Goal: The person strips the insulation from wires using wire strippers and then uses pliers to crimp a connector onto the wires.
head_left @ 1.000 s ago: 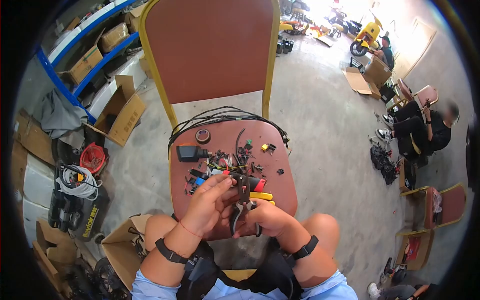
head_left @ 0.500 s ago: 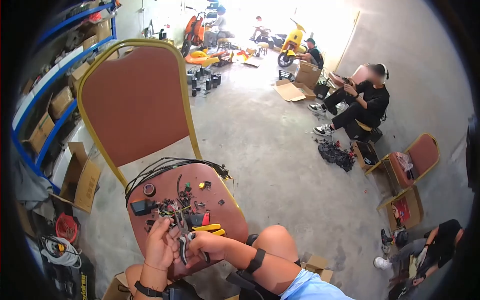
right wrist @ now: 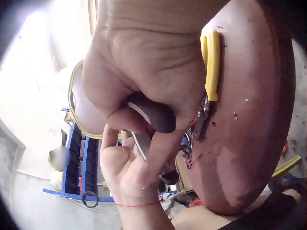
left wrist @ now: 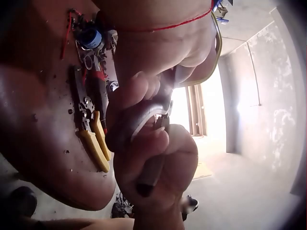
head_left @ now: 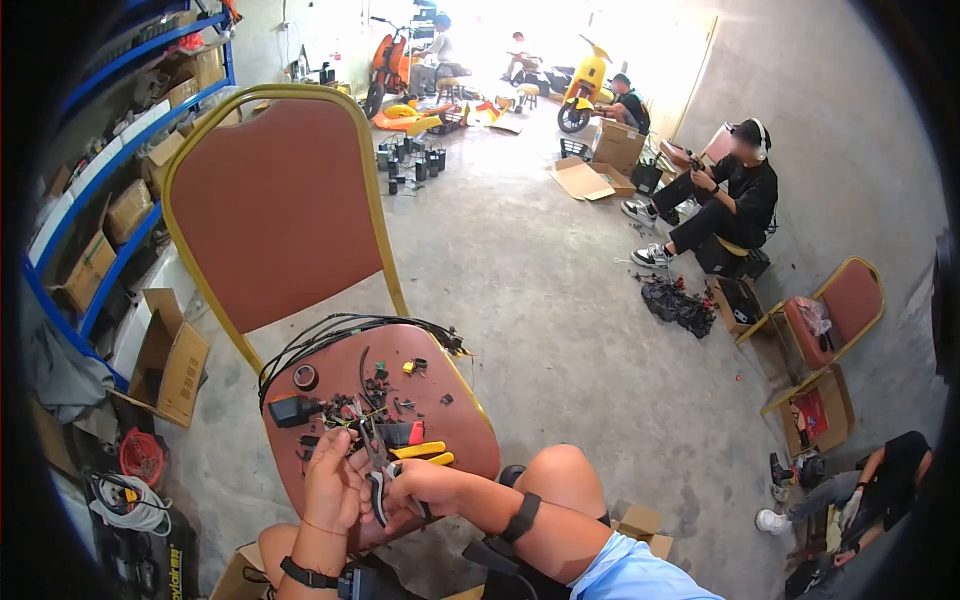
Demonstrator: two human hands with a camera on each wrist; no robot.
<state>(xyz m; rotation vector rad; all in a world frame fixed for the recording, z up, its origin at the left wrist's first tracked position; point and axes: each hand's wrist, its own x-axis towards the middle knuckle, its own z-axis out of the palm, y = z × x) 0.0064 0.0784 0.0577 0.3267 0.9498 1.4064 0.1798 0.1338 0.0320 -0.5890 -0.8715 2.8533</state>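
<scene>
My right hand point(head_left: 425, 482) grips a pair of pliers point(head_left: 378, 497) with dark, light-edged handles. The pliers point away from me over the chair seat point(head_left: 470, 410). My left hand point(head_left: 330, 490), with a red cord at its wrist, is beside their jaws, thumb and fingertips close together near the tip. I cannot tell what the left fingertips pinch. In the left wrist view, a curved handle point(left wrist: 136, 122) runs between the hands. Beyond them on the seat lie yellow-handled wire strippers point(left wrist: 96, 143), a red-and-black tool point(head_left: 405, 432) and small connectors and wire scraps point(head_left: 375, 385).
A tape roll point(head_left: 305, 377), a black lamp-like block point(head_left: 292, 411) and a black cable bundle point(head_left: 320, 335) lie on the seat. The chair's backrest point(head_left: 280, 210) rises behind. Blue shelving point(head_left: 120, 200) and a cardboard box point(head_left: 172, 360) stand left; a seated person point(head_left: 735, 190) is at right.
The head view has swung, shifting the chair and hands left and lower and showing more of the room. Both hands remain together at the pliers throughout.
</scene>
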